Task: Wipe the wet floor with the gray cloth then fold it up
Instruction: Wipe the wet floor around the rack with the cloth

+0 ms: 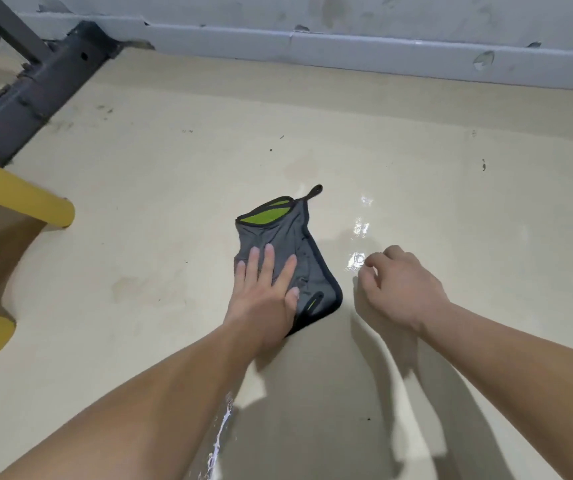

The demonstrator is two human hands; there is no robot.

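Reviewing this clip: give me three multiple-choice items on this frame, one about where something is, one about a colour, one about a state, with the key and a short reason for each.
1. Where does the left hand rest?
A. flat on the gray cloth
B. on the yellow object
C. against the wall

2. What colour shows where the cloth's far corner is turned back?
A. red
B. bright green
C. white

3. What is the right hand doing?
A. gripping the cloth
B. pressing on the wall
C. loosely curled, clear of the cloth, holding nothing

Key: 1 A, its fingers are spread on the fabric. 2 B, a green lining shows there. 3 C, it sits to the cloth's right near the shiny wet patch on the floor.
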